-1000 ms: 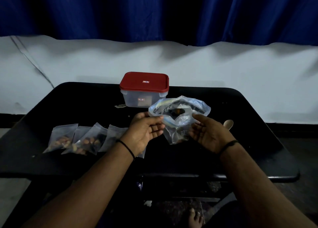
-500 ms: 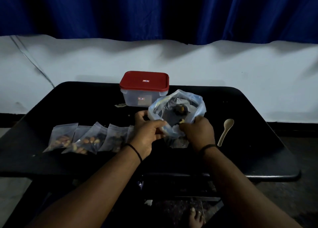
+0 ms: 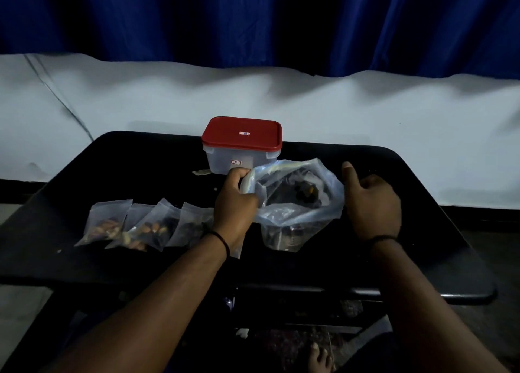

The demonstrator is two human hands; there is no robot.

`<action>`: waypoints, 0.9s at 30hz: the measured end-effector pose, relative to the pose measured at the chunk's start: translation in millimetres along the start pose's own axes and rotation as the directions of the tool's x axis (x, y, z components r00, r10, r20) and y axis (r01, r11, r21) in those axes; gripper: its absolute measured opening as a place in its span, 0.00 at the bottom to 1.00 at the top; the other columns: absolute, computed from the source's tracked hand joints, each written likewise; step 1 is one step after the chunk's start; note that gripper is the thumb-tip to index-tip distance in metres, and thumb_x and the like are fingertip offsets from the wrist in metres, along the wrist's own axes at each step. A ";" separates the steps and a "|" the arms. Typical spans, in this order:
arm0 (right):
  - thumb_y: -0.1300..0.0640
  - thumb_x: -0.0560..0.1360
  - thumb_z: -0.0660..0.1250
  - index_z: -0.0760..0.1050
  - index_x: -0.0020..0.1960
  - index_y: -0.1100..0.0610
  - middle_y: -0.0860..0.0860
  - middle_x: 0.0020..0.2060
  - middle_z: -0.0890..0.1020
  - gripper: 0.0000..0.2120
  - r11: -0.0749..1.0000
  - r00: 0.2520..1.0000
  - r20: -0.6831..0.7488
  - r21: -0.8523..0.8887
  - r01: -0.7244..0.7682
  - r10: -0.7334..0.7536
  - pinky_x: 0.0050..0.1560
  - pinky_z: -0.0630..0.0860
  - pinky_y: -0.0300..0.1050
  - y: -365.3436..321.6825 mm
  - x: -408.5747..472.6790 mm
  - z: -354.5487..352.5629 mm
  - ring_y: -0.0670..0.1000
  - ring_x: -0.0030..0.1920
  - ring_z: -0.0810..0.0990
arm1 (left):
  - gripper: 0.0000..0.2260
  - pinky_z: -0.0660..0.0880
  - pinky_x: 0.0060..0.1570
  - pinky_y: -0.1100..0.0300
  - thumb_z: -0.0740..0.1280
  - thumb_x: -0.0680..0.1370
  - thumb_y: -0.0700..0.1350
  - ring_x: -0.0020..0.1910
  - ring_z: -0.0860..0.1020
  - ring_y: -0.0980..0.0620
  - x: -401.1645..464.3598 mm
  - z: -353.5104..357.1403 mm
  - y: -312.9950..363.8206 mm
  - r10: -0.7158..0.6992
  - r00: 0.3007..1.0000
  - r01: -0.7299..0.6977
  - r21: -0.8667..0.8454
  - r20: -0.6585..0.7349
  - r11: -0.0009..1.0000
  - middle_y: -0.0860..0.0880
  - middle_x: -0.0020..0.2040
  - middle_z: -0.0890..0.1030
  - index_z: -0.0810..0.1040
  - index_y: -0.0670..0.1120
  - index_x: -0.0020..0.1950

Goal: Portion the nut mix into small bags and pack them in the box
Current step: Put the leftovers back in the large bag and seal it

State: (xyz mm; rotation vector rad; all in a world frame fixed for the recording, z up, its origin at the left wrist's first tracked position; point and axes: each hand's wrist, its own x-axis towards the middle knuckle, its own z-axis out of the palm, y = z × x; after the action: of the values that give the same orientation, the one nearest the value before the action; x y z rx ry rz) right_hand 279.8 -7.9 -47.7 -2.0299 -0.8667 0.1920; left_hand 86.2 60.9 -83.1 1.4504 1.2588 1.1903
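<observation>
The large clear bag of nut mix (image 3: 292, 195) stands open in the middle of the black table (image 3: 112, 170). My left hand (image 3: 235, 201) grips its left rim. My right hand (image 3: 372, 203) is just right of the bag with its thumb raised and its fingers curled down; what lies under it is hidden. Several small filled bags (image 3: 135, 226) lie in a row on the left. Another small bag (image 3: 284, 236) sits below the large one. The clear box with a red lid (image 3: 242, 144) stands closed behind.
A small scrap (image 3: 201, 172) lies left of the box. The table's front edge (image 3: 309, 289) is close to my forearms. A white covered surface (image 3: 365, 111) and a blue curtain (image 3: 253, 20) lie beyond. A bare foot (image 3: 319, 357) shows below the table.
My right hand has let go of the large bag and moved right, over the spot where the white spoon lay. My left hand shifted up to the bag's left rim. The bag's mouth is wider.
</observation>
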 end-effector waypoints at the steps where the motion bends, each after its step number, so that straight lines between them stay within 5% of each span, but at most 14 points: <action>1: 0.36 0.77 0.62 0.72 0.35 0.58 0.50 0.31 0.76 0.25 0.998 1.000 -0.005 0.057 0.003 -0.003 0.38 0.66 0.47 1.0 3.2 0.2 0.57 0.39 0.76 | 0.12 0.76 0.46 0.50 0.68 0.74 0.35 0.43 0.76 0.52 2.0 -2.3 1.1 -0.007 1.000 0.008 -0.017 0.014 1.000 0.54 0.44 0.78 0.74 0.53 0.46; 4: 0.37 0.77 0.62 0.80 0.42 0.60 0.55 0.34 0.79 0.25 0.968 0.983 0.181 0.238 -0.074 0.031 0.51 0.74 0.42 -3.7 3.6 0.7 0.63 0.48 0.79 | 0.17 0.74 0.35 0.61 0.66 0.74 0.31 0.41 0.75 0.55 2.7 -6.9 9.0 -0.036 0.994 0.046 -0.096 0.104 0.994 0.54 0.44 0.79 0.76 0.55 0.48; 5: 0.41 0.79 0.62 0.82 0.48 0.64 0.48 0.35 0.66 0.25 0.947 0.962 0.265 0.290 -0.135 0.056 0.46 0.72 0.38 -6.4 1.0 -0.9 0.61 0.47 0.78 | 0.18 0.72 0.31 0.66 0.65 0.73 0.30 0.40 0.76 0.55 3.2 -7.8 9.3 -0.048 0.990 0.062 -0.103 0.130 0.993 0.52 0.45 0.80 0.77 0.53 0.51; 6: 0.46 0.82 0.61 0.80 0.54 0.69 0.53 0.51 0.58 0.24 0.927 0.936 0.342 0.321 -0.196 0.080 0.43 0.70 0.39 -8.2 0.0 -2.6 0.55 0.41 0.75 | 0.18 0.71 0.29 0.67 0.64 0.73 0.30 0.40 0.76 0.54 4.4 -9.2 9.0 -0.064 0.987 0.082 -0.113 0.150 0.990 0.51 0.47 0.80 0.78 0.52 0.54; 7: 0.50 0.82 0.61 0.78 0.56 0.71 0.51 0.39 0.63 0.22 0.898 0.918 0.385 0.366 -0.242 0.090 0.40 0.71 0.38 -9.9 -1.5 -4.1 0.53 0.36 0.72 | 0.18 0.72 0.30 0.65 0.64 0.73 0.30 0.41 0.78 0.53 5.7 -9.3 8.0 -0.081 0.981 0.105 -0.129 0.174 0.986 0.49 0.48 0.81 0.78 0.50 0.56; 9: 0.52 0.80 0.66 0.81 0.53 0.67 0.61 0.41 0.79 0.17 0.821 0.868 0.490 0.461 -0.338 0.081 0.40 0.75 0.37 -9.6 -1.2 -2.8 0.62 0.36 0.77 | 0.10 0.72 0.32 0.61 0.66 0.75 0.36 0.39 0.78 0.49 6.2 -10.4 7.3 -0.156 0.963 0.196 -0.175 0.219 0.965 0.45 0.44 0.82 0.80 0.47 0.54; 10: 0.51 0.78 0.68 0.81 0.51 0.64 0.61 0.42 0.80 0.15 0.771 0.850 0.521 0.507 -0.385 0.082 0.43 0.77 0.43 -8.8 -0.4 -3.4 0.60 0.37 0.80 | 0.05 0.71 0.29 0.61 0.66 0.77 0.41 0.35 0.77 0.48 4.8 -11.5 8.9 -0.205 0.946 0.258 -0.204 0.249 0.944 0.46 0.39 0.81 0.81 0.46 0.49; 12: 0.51 0.77 0.69 0.82 0.51 0.62 0.61 0.43 0.83 0.14 0.713 0.799 0.594 0.521 -0.469 0.091 0.42 0.78 0.48 -8.7 -1.1 -6.3 0.55 0.35 0.82 | 0.10 0.70 0.25 0.63 0.65 0.78 0.52 0.30 0.77 0.50 6.4 -13.5 10.1 -0.309 0.903 0.382 -0.232 0.297 0.894 0.48 0.34 0.81 0.82 0.48 0.45; 14: 0.51 0.77 0.68 0.81 0.55 0.61 0.60 0.46 0.85 0.14 0.670 0.729 0.678 0.499 -0.549 0.093 0.44 0.80 0.49 -7.3 0.6 -7.6 0.55 0.40 0.85 | 0.14 0.78 0.30 0.61 0.65 0.79 0.56 0.34 0.82 0.51 10.6 -16.5 8.3 -0.369 0.862 0.467 -0.261 0.348 0.845 0.47 0.40 0.84 0.83 0.47 0.50; 17: 0.53 0.78 0.66 0.78 0.62 0.62 0.61 0.55 0.83 0.17 0.594 0.582 0.811 0.440 -0.673 0.058 0.54 0.80 0.54 -5.9 1.6 -8.6 0.59 0.52 0.84 | 0.17 0.77 0.59 0.46 0.69 0.76 0.53 0.48 0.82 0.46 15.1 -21.7 6.8 -0.378 0.819 0.518 -0.275 0.430 0.810 0.43 0.51 0.84 0.83 0.44 0.58; 22: 0.56 0.80 0.62 0.78 0.53 0.62 0.57 0.32 0.83 0.11 0.570 0.506 0.861 0.395 -0.721 0.043 0.28 0.79 0.43 -13.9 -1.1 -13.5 0.52 0.28 0.82 | 0.26 0.68 0.67 0.42 0.77 0.60 0.49 0.49 0.78 0.43 18.6 -32.4 8.7 -0.418 0.707 0.604 -0.178 0.571 0.777 0.43 0.48 0.81 0.83 0.43 0.56; 25: 0.60 0.80 0.61 0.77 0.46 0.62 0.55 0.24 0.79 0.08 0.592 0.460 0.887 0.347 -0.727 0.045 0.20 0.72 0.37 -19.3 -3.7 -16.8 0.49 0.20 0.77 | 0.20 0.67 0.64 0.45 0.75 0.62 0.49 0.45 0.78 0.44 19.6 -32.9 7.3 -0.398 0.665 0.629 -0.187 0.631 0.755 0.44 0.44 0.82 0.84 0.44 0.51; 27: 0.63 0.77 0.65 0.74 0.41 0.59 0.54 0.25 0.76 0.06 0.651 0.492 0.871 0.361 -0.668 0.022 0.20 0.70 0.37 -17.2 -1.8 -14.0 0.49 0.20 0.74 | 0.20 0.68 0.62 0.48 0.75 0.65 0.51 0.46 0.78 0.45 18.8 -30.4 7.7 -0.355 0.660 0.629 -0.229 0.663 0.743 0.45 0.45 0.82 0.83 0.45 0.54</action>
State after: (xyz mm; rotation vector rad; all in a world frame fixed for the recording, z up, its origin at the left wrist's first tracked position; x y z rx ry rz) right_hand 275.9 -12.4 -26.2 -1.2942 -0.6650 1.6087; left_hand 58.4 79.0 -67.7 0.9038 0.7935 0.5131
